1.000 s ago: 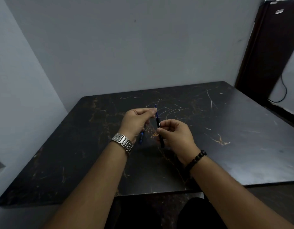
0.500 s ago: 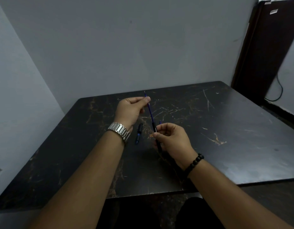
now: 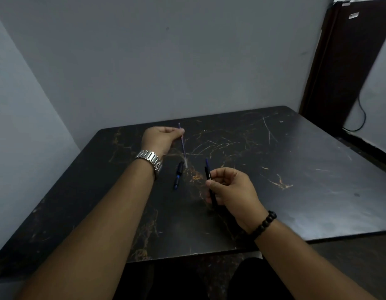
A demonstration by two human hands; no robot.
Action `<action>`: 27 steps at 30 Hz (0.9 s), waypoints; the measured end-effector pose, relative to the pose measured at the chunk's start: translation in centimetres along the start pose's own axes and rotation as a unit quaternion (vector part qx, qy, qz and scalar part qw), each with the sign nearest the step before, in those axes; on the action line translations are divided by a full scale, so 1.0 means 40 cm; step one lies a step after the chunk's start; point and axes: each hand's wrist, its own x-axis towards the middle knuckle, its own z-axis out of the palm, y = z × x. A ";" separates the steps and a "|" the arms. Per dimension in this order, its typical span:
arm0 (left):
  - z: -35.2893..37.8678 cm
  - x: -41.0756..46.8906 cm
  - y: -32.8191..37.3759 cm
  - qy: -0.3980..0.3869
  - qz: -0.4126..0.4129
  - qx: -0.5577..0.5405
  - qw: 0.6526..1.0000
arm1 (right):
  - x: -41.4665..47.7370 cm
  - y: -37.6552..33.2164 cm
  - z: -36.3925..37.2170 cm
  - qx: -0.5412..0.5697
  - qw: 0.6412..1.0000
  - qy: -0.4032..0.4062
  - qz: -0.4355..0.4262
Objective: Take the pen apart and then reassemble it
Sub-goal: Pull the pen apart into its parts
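Note:
My left hand (image 3: 160, 138), with a metal watch on its wrist, pinches a thin blue ink refill (image 3: 183, 148) near its upper end; the refill slants down toward the table and is fully free of the barrel. My right hand (image 3: 232, 190), with a bead bracelet on the wrist, grips the black pen barrel (image 3: 210, 185), held nearly upright with its open end up. A small blue part seems to stick up behind the barrel's top. Between the hands a black and blue pen cap (image 3: 178, 175) lies flat on the table.
The dark marbled table (image 3: 296, 169) stands against a grey wall, with another wall close on the left. A dark cabinet (image 3: 348, 61) and a hanging cable (image 3: 361, 118) are at the far right. My knees show under the table's near edge.
My left hand has drawn the refill up and to the left, out of the barrel. The hands, close together a second ago, are now apart. The cap has stayed on the table.

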 end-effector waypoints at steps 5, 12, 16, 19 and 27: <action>-0.074 0.042 -0.077 -0.022 -0.117 0.120 0.986 | 0.001 -0.012 -0.012 -0.007 1.000 0.009 -0.006; -0.121 0.079 -0.128 -0.054 -0.224 0.184 0.956 | -0.008 -0.017 0.005 -0.003 1.000 -0.003 0.009; -0.098 0.077 -0.136 -0.073 -0.225 0.190 0.953 | -0.007 -0.020 0.010 -0.008 1.000 -0.008 0.020; -0.082 0.077 -0.144 -0.070 -0.225 0.197 0.952 | -0.004 -0.021 0.011 -0.011 1.000 -0.008 0.023; -0.094 0.060 -0.133 -0.066 -0.206 0.191 0.957 | 0.000 -0.017 0.009 -0.012 1.000 -0.003 0.026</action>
